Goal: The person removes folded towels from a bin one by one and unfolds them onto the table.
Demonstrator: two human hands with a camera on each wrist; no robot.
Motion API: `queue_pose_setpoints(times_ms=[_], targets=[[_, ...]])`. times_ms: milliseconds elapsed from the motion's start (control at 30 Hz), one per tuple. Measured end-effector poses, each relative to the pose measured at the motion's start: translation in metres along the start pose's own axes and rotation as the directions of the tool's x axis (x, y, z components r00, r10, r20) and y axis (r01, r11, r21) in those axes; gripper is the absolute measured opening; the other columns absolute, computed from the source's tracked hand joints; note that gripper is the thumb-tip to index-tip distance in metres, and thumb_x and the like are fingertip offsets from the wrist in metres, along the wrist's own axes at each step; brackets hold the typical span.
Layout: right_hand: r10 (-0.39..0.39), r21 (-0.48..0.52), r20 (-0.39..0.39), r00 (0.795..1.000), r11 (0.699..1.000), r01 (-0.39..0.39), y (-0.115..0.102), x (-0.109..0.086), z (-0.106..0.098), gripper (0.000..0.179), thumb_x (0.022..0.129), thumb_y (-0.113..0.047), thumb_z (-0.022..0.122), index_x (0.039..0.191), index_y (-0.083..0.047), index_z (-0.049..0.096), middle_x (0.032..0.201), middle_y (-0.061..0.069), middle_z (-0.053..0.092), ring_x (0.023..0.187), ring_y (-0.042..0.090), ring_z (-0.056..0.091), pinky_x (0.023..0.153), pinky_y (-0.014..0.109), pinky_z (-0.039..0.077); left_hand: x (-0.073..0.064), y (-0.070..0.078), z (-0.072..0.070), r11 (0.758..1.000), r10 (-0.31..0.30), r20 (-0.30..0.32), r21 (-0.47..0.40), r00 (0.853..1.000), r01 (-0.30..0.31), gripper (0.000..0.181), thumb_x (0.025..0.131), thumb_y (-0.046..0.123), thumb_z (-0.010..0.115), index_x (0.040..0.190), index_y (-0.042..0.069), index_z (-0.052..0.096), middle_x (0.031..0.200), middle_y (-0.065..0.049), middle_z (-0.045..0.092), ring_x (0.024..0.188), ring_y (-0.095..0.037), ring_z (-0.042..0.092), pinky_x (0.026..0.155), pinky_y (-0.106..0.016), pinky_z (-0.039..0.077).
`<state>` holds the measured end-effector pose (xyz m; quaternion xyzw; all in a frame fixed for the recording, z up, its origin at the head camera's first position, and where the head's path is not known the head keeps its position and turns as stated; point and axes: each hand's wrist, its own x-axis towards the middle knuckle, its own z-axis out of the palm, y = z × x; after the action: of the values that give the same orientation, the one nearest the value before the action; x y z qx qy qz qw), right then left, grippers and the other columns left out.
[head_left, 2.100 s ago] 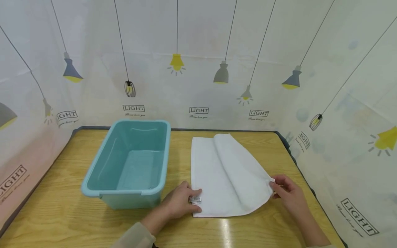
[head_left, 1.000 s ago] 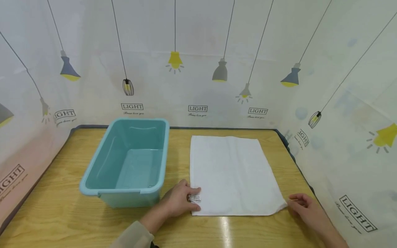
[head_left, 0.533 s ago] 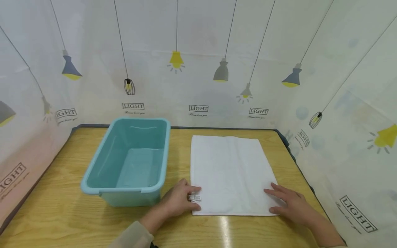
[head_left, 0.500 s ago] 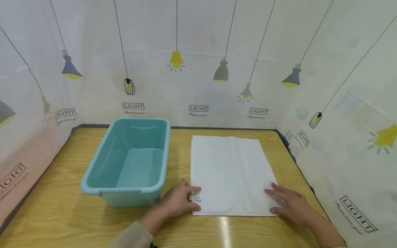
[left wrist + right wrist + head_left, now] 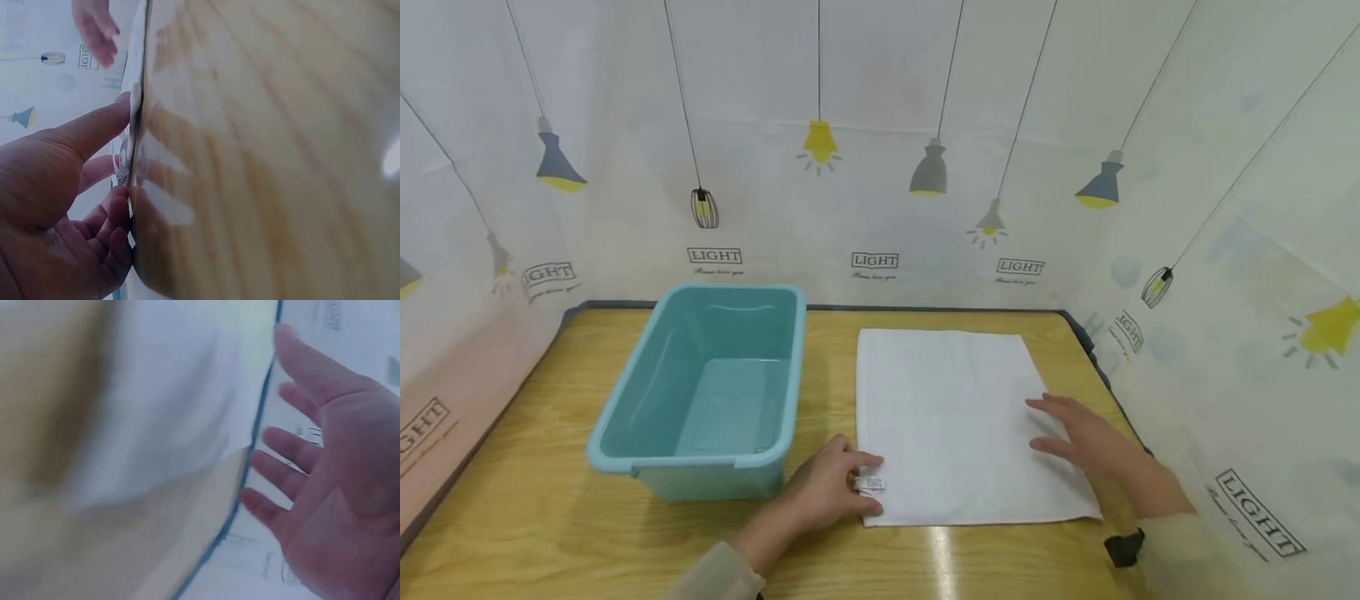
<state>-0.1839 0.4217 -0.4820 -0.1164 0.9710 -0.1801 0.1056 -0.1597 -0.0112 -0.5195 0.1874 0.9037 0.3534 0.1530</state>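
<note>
A white towel (image 5: pixel 955 425) lies spread flat on the wooden table, a small printed label (image 5: pixel 870 483) at its near left edge. My left hand (image 5: pixel 827 487) rests at that edge, its thumb and index finger spread to either side of the label and pressing the cloth. In the left wrist view the thumb (image 5: pixel 103 128) touches the towel's edge, while the lower fingers are bent against the table. Over the towel's right side hovers my right hand (image 5: pixel 1086 437), fingers extended and apart. The right wrist view shows its palm (image 5: pixel 350 469) holding nothing, with the towel (image 5: pixel 169 412) blurred beyond.
A light blue plastic bin (image 5: pixel 767 460) stands on the table (image 5: pixel 587 533) left of the towel, with nothing inside. White curtains (image 5: pixel 895 75) printed with hanging lamps enclose the table at the back and sides. A dark strap (image 5: pixel 1124 548) is on the right wrist.
The right hand unfolded the towel's right part outward, let go of the near right corner, pressed on that side, then lifted and moved away from the near edge. The left hand stayed put.
</note>
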Motion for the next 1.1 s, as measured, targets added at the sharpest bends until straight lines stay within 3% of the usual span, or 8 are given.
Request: queue_pose_setpoints(times_ms=[167,300,433,567,833,1100], targets=[[0.091,0.034,0.042,0.995,0.995,-0.092,0.004,0.065,-0.003,0.077,0.109,-0.055,0.062,0.171,-0.015,0.04,0.179,0.03,0.02,0.164,0.058,0.019,0.128,0.076,0.021,0.0,-0.001,-0.001,1.0,-0.006,0.01,0.004,1.0,0.006,0.065,0.081,0.04,0.099,0.14,0.023,0.077,0.102,0.002,0.052,0.082,-0.014,0.049,0.068,-0.025,0.04],[0.153,-0.02,0.077,0.985,0.988,-0.152,0.008,0.091,0.001,0.077,0.111,-0.055,0.058,0.173,-0.017,0.035,0.18,0.028,0.017,0.165,0.058,0.015,0.127,0.081,0.015,0.0,0.002,0.002,1.0,0.002,0.023,0.0,1.0,-0.002,0.065,0.082,0.039,0.099,0.141,0.023,0.077,0.103,0.002,0.052,0.083,-0.014,0.049,0.069,-0.025,0.041],[0.19,-0.1,0.079,0.979,0.978,-0.182,0.014,0.095,0.002,0.075,0.111,-0.054,0.059,0.172,-0.016,0.037,0.179,0.029,0.021,0.162,0.061,0.02,0.12,0.087,0.017,0.0,0.005,0.004,1.0,0.011,0.031,-0.007,0.999,-0.011,0.066,0.082,0.039,0.099,0.141,0.023,0.077,0.104,0.002,0.052,0.083,-0.013,0.049,0.069,-0.025,0.041],[0.199,-0.1,0.081,0.977,0.976,-0.191,0.016,0.097,0.003,0.075,0.112,-0.055,0.057,0.173,-0.017,0.035,0.179,0.028,0.02,0.162,0.061,0.019,0.12,0.087,0.015,-0.002,0.006,0.003,1.0,0.012,0.022,-0.001,1.0,-0.012,0.065,0.081,0.038,0.099,0.14,0.023,0.077,0.103,0.001,0.052,0.082,-0.013,0.048,0.068,-0.025,0.04],[0.09,0.051,0.115,0.989,0.994,-0.096,-0.02,0.122,0.02,0.084,0.107,-0.064,0.06,0.175,-0.025,0.031,0.184,0.019,0.012,0.169,0.05,0.008,0.13,0.078,0.011,-0.004,0.004,0.003,1.0,0.008,0.02,0.004,1.0,-0.008,0.065,0.081,0.039,0.099,0.14,0.023,0.077,0.103,0.001,0.051,0.082,-0.014,0.048,0.068,-0.025,0.04],[0.063,-0.035,0.121,0.991,0.998,-0.059,-0.039,0.126,0.034,0.08,0.108,-0.062,0.06,0.175,-0.027,0.032,0.185,0.016,0.012,0.171,0.047,0.006,0.132,0.075,0.012,-0.006,0.005,0.006,0.998,0.038,0.02,0.042,0.999,-0.039,0.066,0.081,0.04,0.099,0.141,0.023,0.077,0.103,0.001,0.048,0.081,-0.012,0.047,0.068,-0.024,0.04]])
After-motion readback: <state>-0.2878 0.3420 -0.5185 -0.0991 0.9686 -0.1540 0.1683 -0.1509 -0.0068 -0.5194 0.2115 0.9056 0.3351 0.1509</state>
